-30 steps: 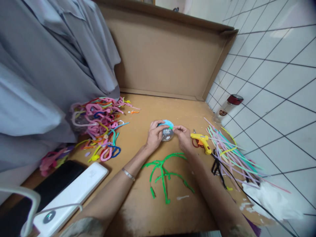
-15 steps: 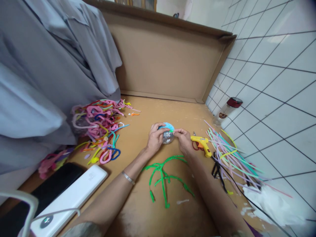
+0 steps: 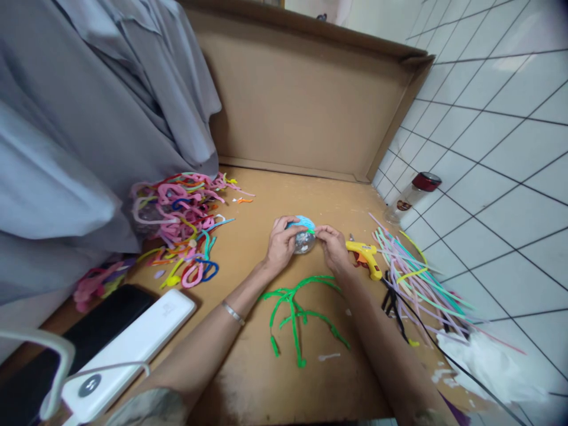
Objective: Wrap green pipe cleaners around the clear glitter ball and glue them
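My left hand [image 3: 280, 244] is closed around the left side of a clear round ball [image 3: 304, 242], whose top is covered in blue pipe cleaner [image 3: 302, 222]. At the ball's upper right, the fingertips of my right hand [image 3: 332, 245] pinch a small green piece [image 3: 311, 231], probably pipe cleaner. Its far end is too small to make out. On the table below my hands lies a branching green pipe cleaner shape [image 3: 292, 307]; my right forearm covers part of it. A yellow glue gun [image 3: 365, 255] rests just right of my right hand.
Tangled pipe cleaners [image 3: 177, 207] are heaped at the left, beside grey cloth [image 3: 146, 89]. A white power bank [image 3: 133, 349] lies nearer. Straight pipe cleaners [image 3: 412, 278], a red-lidded jar [image 3: 412, 198] and white crumpled plastic [image 3: 483, 361] stand right by the tiles. Cardboard [image 3: 297, 100] rises behind.
The view has shifted slightly. Both hands keep their grip at the ball, with the right fingertips still at the green piece. Nothing else has visibly moved.
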A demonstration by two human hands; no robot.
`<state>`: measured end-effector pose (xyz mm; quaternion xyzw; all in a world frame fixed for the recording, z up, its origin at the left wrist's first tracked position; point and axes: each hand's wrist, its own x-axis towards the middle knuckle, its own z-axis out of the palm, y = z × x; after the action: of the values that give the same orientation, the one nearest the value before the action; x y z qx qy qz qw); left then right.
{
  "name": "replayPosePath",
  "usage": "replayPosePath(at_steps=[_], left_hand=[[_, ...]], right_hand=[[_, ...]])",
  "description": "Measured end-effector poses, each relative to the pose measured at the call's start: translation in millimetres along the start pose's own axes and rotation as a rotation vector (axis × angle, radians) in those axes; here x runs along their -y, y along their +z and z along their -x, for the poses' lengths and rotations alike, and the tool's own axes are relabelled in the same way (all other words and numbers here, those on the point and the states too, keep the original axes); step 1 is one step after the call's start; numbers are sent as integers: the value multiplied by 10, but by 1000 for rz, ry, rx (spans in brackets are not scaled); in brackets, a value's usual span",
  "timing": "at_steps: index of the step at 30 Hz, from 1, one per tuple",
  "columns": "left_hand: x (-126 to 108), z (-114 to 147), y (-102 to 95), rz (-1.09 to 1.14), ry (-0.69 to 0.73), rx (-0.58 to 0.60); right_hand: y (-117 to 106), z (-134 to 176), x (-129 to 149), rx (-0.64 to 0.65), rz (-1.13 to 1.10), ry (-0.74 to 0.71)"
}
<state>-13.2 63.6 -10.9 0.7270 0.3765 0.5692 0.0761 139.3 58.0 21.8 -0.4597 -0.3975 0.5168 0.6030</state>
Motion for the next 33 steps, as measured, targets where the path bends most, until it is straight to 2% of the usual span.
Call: replayPosePath(at_steps=[9,17,22,28,33], left_hand=[[-61,-20,-22,76,-53,13],[-137,-68,4,394,-330,-37],[-68,-57,25,564,-383,-10],[-58,-60,24,550,-369,19],[-96,-62,5,497,-326,32]], right_hand=[[-15,-10,-15,-35,46,18],[-51,-11,61,-48,45,3],[-56,-5,54,-67,148,-39],[-85,-32,19,-93,344,-208],[-112,-4,112,-8,674,-445]])
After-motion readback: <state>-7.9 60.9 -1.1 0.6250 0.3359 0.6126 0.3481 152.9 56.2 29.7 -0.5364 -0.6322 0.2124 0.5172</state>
